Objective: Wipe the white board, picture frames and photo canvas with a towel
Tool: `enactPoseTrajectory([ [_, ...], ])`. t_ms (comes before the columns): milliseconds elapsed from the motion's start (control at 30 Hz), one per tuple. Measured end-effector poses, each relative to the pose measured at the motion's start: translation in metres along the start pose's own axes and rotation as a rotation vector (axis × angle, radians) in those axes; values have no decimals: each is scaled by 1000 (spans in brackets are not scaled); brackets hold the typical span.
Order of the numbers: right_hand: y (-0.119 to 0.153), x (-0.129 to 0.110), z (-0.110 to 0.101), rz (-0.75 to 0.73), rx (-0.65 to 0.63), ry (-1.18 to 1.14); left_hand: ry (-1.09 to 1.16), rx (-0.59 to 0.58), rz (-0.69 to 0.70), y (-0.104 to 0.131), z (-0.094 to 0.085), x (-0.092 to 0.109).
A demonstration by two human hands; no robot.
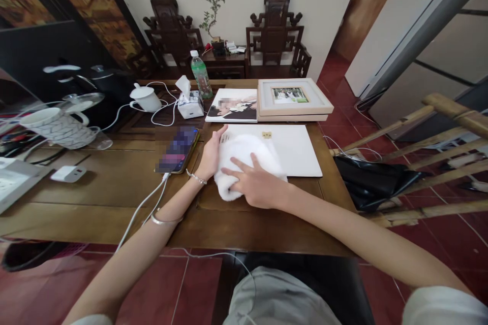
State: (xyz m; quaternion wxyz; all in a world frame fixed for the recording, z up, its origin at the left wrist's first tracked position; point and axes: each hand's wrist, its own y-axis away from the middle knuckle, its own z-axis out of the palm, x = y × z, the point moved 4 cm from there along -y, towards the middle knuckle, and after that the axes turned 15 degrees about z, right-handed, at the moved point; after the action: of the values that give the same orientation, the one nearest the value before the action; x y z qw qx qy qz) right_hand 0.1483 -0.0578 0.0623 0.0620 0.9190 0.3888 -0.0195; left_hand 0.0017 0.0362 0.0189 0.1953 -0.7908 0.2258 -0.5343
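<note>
A folded, fluffy white cloth (pixel 253 150) lies over the left part of a flat white panel (pixel 299 155) on the wooden table. My right hand (pixel 259 183) rests on top of the cloth, palm down, with its fingers spread. Its thumb side is partly sunk in a fold near the front. My left hand (pixel 212 155) is against the left edge of the panel and cloth, with fingers stretched out and pointing away from me. A small tan label (pixel 266 135) shows near the panel's far edge.
A phone (pixel 178 150) on a white cable lies left of my left hand. Behind the panel are a photo print (pixel 233 105), stacked frames (pixel 292 99), a tissue box (pixel 191 105) and a bottle (pixel 201 75). Cups, chargers and cables crowd the left; a bamboo rack (pixel 415 157) stands right.
</note>
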Motion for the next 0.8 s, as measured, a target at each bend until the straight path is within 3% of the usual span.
enactPoseTrajectory([
  [100, 17, 3, -8, 6, -66, -56, -104, -18, 44, 1, 1, 8],
  [200, 17, 25, -18, 232, -67, -103, -244, -123, 135, 2, 6, 15],
  [300, 2, 53, -27, 452, -35, -113, -330, -273, 215, 4, 14, 14],
  [433, -37, 76, -41, 605, 27, -174, -423, -423, 216, 6, 19, 10],
  [500, -62, 77, -47, 610, 19, -181, -454, -448, 231, 6, 19, 12],
  [667, -122, 63, -54, 437, 1, -161, -476, -445, 298, 5, 15, 17],
  [800, -131, 73, -61, 416, 26, -151, -474, -443, 295, 6, 15, 13],
])
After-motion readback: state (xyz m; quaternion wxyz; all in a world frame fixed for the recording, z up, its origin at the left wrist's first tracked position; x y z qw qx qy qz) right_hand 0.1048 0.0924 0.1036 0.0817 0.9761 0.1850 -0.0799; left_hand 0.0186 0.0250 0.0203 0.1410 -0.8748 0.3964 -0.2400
